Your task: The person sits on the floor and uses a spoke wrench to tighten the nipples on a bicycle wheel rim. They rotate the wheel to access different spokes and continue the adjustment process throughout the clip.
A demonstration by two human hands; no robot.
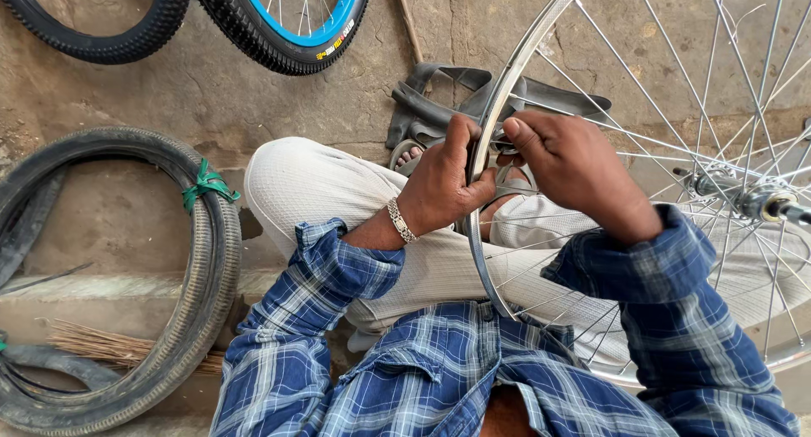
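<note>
Head view, looking down at a seated person in a blue plaid shirt and pale trousers. A bare bicycle wheel (676, 175), silver rim and spokes, stands upright across the lap, its hub (752, 202) to the right. The left hand (443, 184) grips the rim at its left arc: thumb up along the rim's outer edge, fingers wrapped behind it, clamped on the rim. A metal bracelet (400, 221) sits on that wrist. The right hand (574, 167) reaches in from the spoke side, fingertips together at the same spot on the rim, just beside the left thumb. Whether they pinch something small there I cannot tell; the contact point is hidden by the fingers.

Behind the rim, on the ground by the sandalled foot, lies a slack black inner tube (439, 108). At left a worn tyre (198, 310) tied with a green strip (207, 186) rests on the ground. At top, a blue-rimmed wheel (296, 32) with knobbly tyre, and another black tyre (101, 32) beside it. Some straw bristles (110, 346) lie lower left.
</note>
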